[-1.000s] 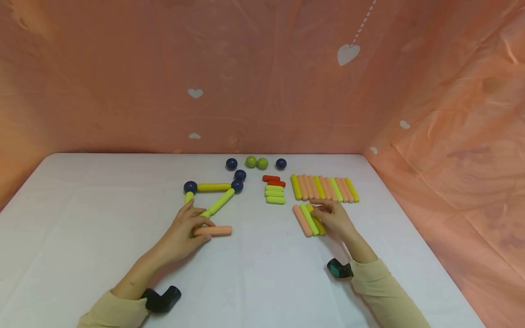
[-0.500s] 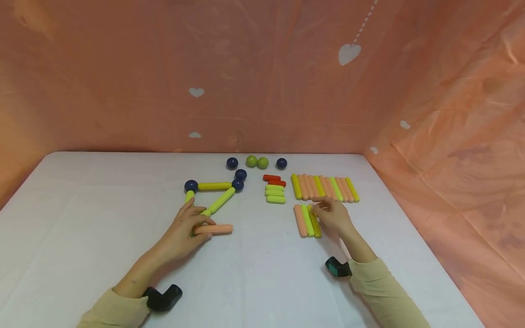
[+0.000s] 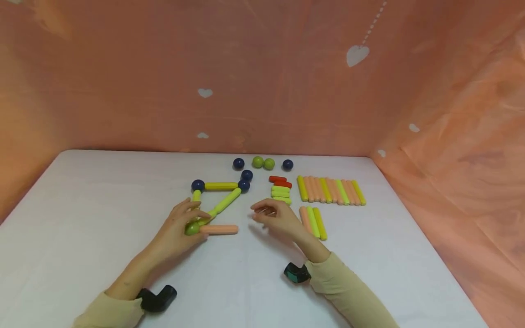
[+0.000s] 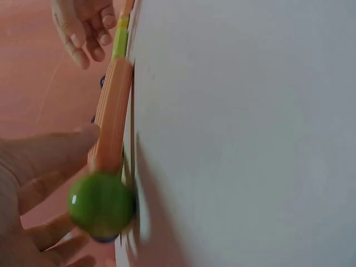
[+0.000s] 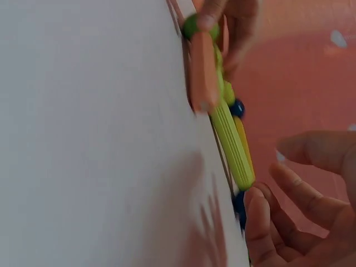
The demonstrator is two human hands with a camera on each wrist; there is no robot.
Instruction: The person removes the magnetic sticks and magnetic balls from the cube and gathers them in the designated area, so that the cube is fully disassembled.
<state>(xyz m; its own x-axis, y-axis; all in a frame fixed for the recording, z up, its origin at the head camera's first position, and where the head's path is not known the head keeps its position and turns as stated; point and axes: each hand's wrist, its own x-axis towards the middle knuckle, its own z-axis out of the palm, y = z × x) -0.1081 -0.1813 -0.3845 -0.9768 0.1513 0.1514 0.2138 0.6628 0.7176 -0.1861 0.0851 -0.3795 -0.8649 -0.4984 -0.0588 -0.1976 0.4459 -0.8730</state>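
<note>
1. The left hand (image 3: 174, 232) is curled round a green ball (image 3: 192, 228), its thumb against a peach stick (image 3: 221, 229) that lies to the hand's right.
2. Just beyond the left hand, a light-green stick (image 3: 197, 196) leads to a dark blue ball (image 3: 198, 185); from there a yellow stick (image 3: 221, 186) reaches rightward to a second blue ball (image 3: 244, 185).
3. A slanting green stick (image 3: 228, 201) runs from that second ball back toward the left hand.
4. The right hand (image 3: 283, 221) hangs above the table (image 3: 246, 282), right of the peach stick, thumb and fingertips apart, gripping nothing.
5. Short green sticks (image 3: 280, 189) and two red sticks (image 3: 277, 179) lie beyond the right hand.
6. Just below its wrist, a black device (image 3: 297, 273) has a teal patch, its details too small to read.
7. Right of this hand lie three sticks (image 3: 313, 222), with a longer row of sticks (image 3: 311, 189) beyond.
8. White hearts (image 3: 357, 55) mark the curtain (image 3: 287, 91) behind.
</note>
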